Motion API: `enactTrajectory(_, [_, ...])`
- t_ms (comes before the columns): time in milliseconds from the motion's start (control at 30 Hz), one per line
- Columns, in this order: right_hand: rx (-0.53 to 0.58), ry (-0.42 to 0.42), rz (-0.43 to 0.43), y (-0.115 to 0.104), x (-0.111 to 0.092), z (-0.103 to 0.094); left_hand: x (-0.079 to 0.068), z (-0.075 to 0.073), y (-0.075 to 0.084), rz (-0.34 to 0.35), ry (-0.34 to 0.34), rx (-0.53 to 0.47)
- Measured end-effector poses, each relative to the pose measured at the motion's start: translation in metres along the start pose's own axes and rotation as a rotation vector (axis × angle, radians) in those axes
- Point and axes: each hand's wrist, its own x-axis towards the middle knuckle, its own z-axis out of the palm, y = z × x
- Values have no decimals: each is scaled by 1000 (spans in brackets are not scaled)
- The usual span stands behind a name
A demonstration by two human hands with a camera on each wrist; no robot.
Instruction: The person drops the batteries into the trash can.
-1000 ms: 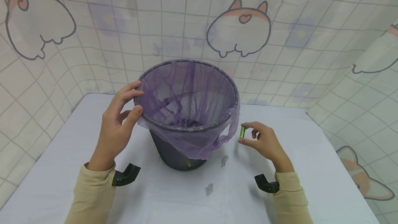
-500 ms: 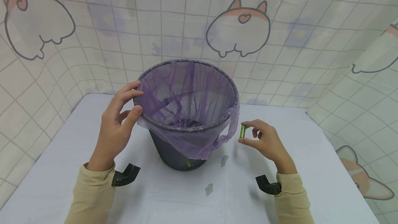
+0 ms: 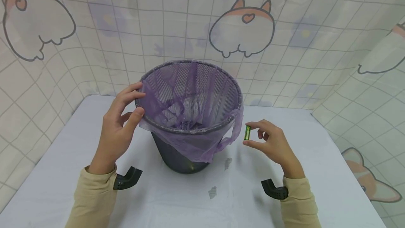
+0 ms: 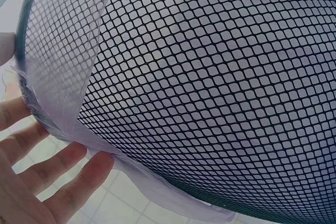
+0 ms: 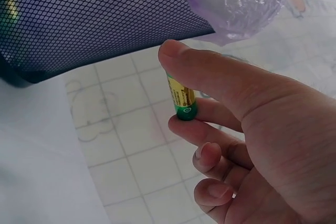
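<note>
A black mesh trash can point(image 3: 172, 157), lined with a translucent purple bag point(image 3: 197, 147), stands mid-table, its mouth facing up toward me. The left hand point(image 3: 118, 126) holds its left rim, the thumb nearer me and the fingertips farther along. Up close in the left wrist view, several fingertips point(image 4: 97, 166) touch the bag folded over the rim. Right of the can, the right hand point(image 3: 273, 145) pinches a small green and yellow battery point(image 5: 182, 95) upright between thumb and index finger, its other fingers curled. That battery is apart from the can, lower than its rim.
Under the can lies a white table point(image 3: 171, 207) with two grey patches point(image 3: 212, 192). Tiled-pattern curtains with cartoon corgis point(image 3: 242, 27) surround its back and sides. A bag loop point(image 3: 232, 138) hangs at the can's right. A yellowish spot point(image 5: 11, 6) shows through the mesh low down.
The right hand has drifted slightly right, away from the can, with the battery still pinched. The left hand and the trash can stay in place.
</note>
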Motion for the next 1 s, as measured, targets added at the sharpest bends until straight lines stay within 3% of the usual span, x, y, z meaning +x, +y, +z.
enactTrajectory(1000, [12, 74, -82, -15, -2, -12, 0, 1, 2, 0, 4, 6])
